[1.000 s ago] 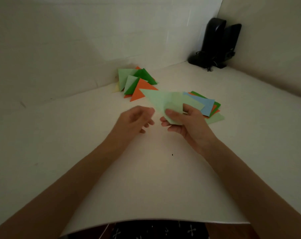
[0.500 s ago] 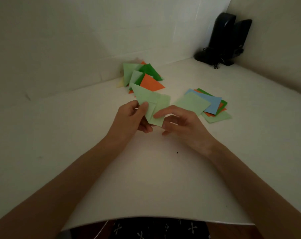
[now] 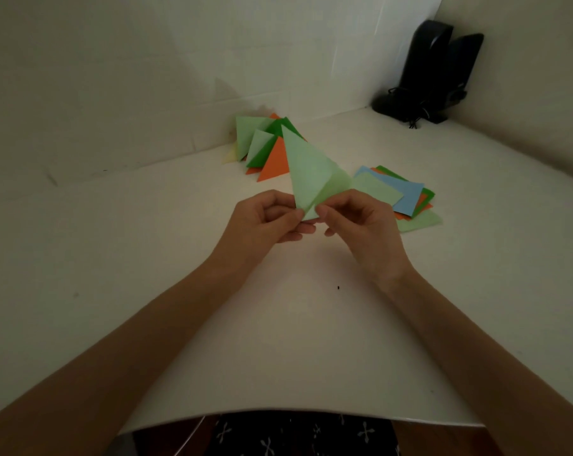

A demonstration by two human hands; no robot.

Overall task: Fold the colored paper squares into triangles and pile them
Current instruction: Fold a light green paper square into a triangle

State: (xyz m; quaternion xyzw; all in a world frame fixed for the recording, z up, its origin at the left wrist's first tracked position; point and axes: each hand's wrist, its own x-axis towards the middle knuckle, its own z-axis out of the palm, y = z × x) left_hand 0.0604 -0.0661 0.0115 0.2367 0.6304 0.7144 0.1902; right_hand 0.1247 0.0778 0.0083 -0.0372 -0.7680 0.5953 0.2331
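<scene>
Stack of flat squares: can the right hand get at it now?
Likely yes: the stack lies right beside the right hand, nothing between. But that hand and the left hand both pinch the light green sheet, so it must release first.

No text, label, brand or number can be read anywhere.

A matte white tabletop with a curved near edge fills most of the view, and a tiny dark speck sits on it near the middle. Plain white wall panels rise behind it and meet in the far right corner, where a tall glossy black device stands upright with thin black cables bunched at its base. Below the table's edge shows black fabric with small white crosses.
</scene>
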